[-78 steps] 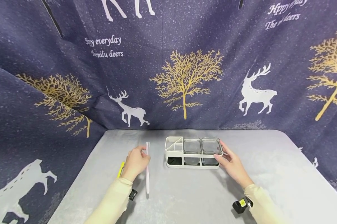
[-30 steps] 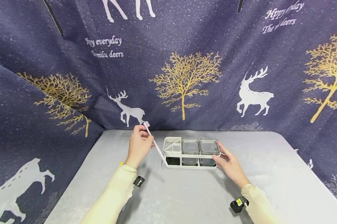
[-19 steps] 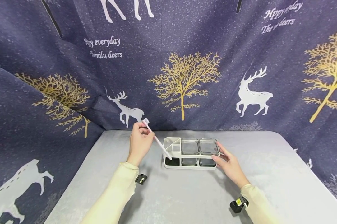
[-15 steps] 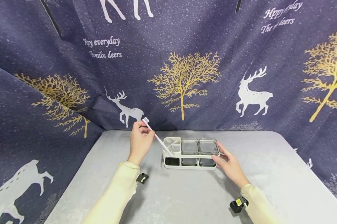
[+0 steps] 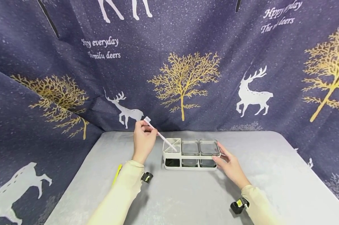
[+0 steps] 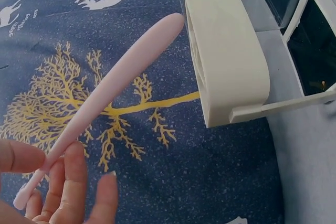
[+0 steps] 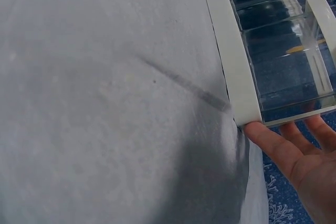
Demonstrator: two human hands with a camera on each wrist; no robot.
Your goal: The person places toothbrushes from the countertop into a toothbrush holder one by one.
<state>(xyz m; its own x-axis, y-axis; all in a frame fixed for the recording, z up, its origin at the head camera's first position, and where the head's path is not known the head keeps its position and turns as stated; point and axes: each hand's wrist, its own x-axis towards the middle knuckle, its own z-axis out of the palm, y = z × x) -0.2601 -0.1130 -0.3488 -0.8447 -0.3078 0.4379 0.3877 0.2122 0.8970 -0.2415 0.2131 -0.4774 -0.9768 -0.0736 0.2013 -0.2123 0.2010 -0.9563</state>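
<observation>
Grey cloth covers the tabletop (image 5: 186, 197), and a navy backdrop printed with gold trees and white deer hangs behind its far edge and along both sides. Near the middle, toward the far edge, stands a white organizer rack (image 5: 190, 154) with an open divided compartment at its left end and two clear boxes (image 5: 199, 147) beside it. The right hand (image 5: 228, 165) rests straight, relaxed fingers against the rack's right end, apparently to steady it; nothing is clasped there. The left hand (image 5: 144, 139) pinches a pale pink toothbrush (image 5: 161, 135) just below its head, the handle slanting down so its tip sits at the rim of the left compartment; the tilt looks meant to guide the handle in. In the left wrist view the handle end lies just beside the rack's white end wall, touching or not I cannot tell. A yellow stick-like item (image 5: 116, 173) near the left edge is mostly hidden by the sleeve.
</observation>
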